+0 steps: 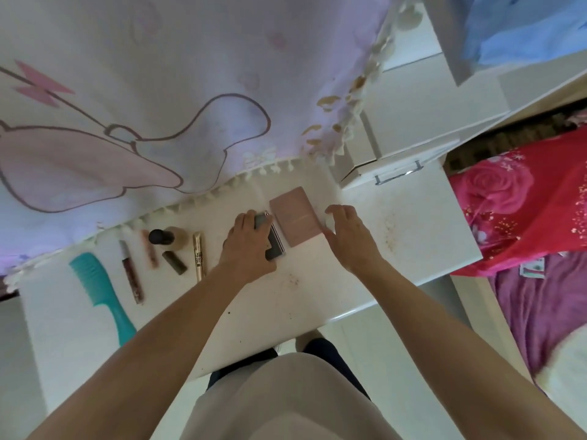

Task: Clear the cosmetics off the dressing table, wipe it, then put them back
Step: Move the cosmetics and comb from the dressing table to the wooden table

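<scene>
Head view: a person's left hand grips a grey compact just left of the pink palette on the white dressing table. The right hand, fingers loosely spread and holding nothing, sits just right of the palette. Farther left lie a gold tube, a dark-capped bottle and a teal comb.

Domestic bedroom, dressing corner; white dressing table, centre of frame; on it a pink palette, grey case, dark-capped bottle, gold tube; teal comb, lower left; cartoon-print cloth with tasselled fringe, upper left; white drawer unit, upper right; rose-print red bedding, right edge; purple blanket below it, lower right.
</scene>
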Action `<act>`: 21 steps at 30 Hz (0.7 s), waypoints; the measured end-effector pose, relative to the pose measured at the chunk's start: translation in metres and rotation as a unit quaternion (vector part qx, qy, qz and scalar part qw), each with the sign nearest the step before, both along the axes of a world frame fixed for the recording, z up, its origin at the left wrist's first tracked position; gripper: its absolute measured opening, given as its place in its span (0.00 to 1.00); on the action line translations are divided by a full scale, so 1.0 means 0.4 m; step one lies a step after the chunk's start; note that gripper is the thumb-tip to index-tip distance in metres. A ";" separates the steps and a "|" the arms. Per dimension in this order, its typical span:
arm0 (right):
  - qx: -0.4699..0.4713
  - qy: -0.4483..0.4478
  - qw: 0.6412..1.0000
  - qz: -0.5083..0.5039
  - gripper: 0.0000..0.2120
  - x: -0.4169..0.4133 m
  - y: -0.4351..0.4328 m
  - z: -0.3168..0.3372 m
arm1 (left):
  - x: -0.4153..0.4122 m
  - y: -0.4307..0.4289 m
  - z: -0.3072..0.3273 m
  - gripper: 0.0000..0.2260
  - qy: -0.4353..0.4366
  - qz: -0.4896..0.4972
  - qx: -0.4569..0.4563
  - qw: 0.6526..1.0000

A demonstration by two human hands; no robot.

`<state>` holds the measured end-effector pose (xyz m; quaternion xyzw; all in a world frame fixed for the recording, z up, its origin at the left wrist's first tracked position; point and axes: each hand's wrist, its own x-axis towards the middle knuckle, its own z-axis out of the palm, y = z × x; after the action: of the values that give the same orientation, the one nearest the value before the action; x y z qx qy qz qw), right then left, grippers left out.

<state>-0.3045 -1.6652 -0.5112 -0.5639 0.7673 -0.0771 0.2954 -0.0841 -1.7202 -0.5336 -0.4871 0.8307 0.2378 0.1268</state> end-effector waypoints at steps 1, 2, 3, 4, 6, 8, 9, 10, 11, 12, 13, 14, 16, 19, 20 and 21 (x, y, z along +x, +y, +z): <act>-0.014 -0.007 1.000 -0.002 0.17 -0.005 0.000 0.016 | 0.000 0.002 0.014 0.42 0.002 0.004 -0.010 1.000; -0.038 -0.013 0.999 -0.003 0.17 -0.009 -0.002 0.036 | 0.002 0.003 0.032 0.42 0.004 0.009 -0.026 1.000; -0.063 -0.017 0.998 -0.001 0.17 -0.011 -0.007 0.059 | 0.004 0.004 0.054 0.41 0.007 0.016 -0.043 0.999; -0.086 -0.021 0.996 0.005 0.17 -0.012 -0.015 0.081 | 0.008 0.005 0.078 0.42 0.011 0.025 -0.058 0.998; -0.122 -0.033 0.991 0.030 0.17 -0.007 -0.033 0.118 | 0.025 0.010 0.131 0.41 0.028 0.060 -0.088 0.994; -0.151 -0.056 0.984 0.070 0.18 0.008 -0.056 0.142 | 0.053 0.023 0.185 0.41 0.048 0.112 -0.127 0.984; -0.162 -0.068 0.980 0.091 0.18 0.022 -0.069 0.149 | 0.073 0.034 0.210 0.41 0.052 0.140 -0.148 0.978; -0.170 -0.079 0.976 0.111 0.19 0.040 -0.081 0.152 | 0.096 0.052 0.236 0.42 0.055 0.171 -0.169 0.969; -0.171 -0.085 0.973 0.132 0.20 0.063 -0.093 0.154 | 0.122 0.075 0.263 0.43 0.056 0.204 -0.185 0.960; -0.162 -0.083 0.971 0.153 0.22 0.091 -0.103 0.156 | 0.151 0.103 0.290 0.44 0.057 0.238 -0.198 0.949; -0.148 -0.076 0.970 0.179 0.24 0.124 -0.112 0.162 | 0.183 0.135 0.318 0.44 0.059 0.270 -0.208 0.938; -0.142 -0.071 0.965 0.209 0.26 0.162 -0.117 0.169 | 0.216 0.170 0.347 0.43 0.061 0.293 -0.222 0.928; -0.150 -0.093 0.948 0.265 0.28 0.245 -0.118 0.191 | 0.286 0.243 0.402 0.41 0.056 0.318 -0.255 0.911; -0.184 -0.142 0.915 0.329 0.27 0.391 -0.094 0.261 | 0.397 0.372 0.492 0.42 0.016 0.376 -0.297 0.878; -0.200 -0.161 0.902 0.347 0.26 0.443 -0.077 0.292 | 0.431 0.423 0.524 0.42 0.001 0.400 -0.309 0.863; -0.217 -0.181 0.886 0.368 0.25 0.497 -0.056 0.324 | 0.464 0.477 0.556 0.43 -0.015 0.424 -0.322 0.846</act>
<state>-0.1056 -1.6874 -0.3816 -0.8318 0.4025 -0.2282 0.3066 0.1016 -1.5292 -0.3114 -0.8089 0.5711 -0.0193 -0.1380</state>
